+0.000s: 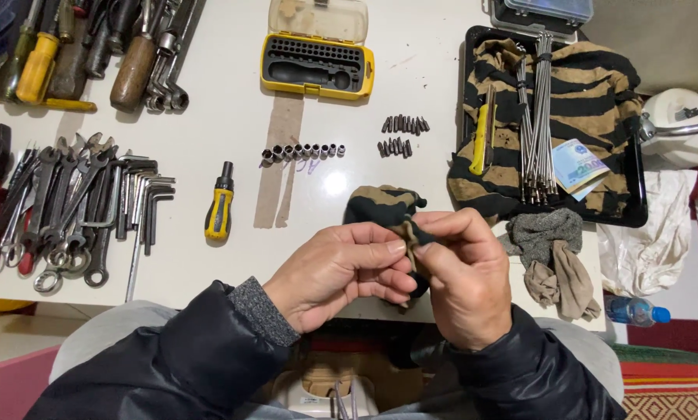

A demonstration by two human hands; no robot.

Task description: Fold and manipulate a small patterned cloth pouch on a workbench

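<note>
Striped dark cloth (384,208) is being pinched by both hands, left hand (341,268) and right hand (462,272), near the table's (209,132) near edge. Far: nine sockets (302,152) lining up, two rows of bits (402,136), one yellow-handled screwdriver (220,204) left.

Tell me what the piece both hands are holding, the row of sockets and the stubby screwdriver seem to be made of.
Held piece: soft woven cloth, dark with tan stripes; it folds and bunches between the left hand and right hand.
Sockets: probably steel, with a bright silvery shine.
Stubby screwdriver: likely moulded plastic or rubber grip, matte yellow and black.
</note>
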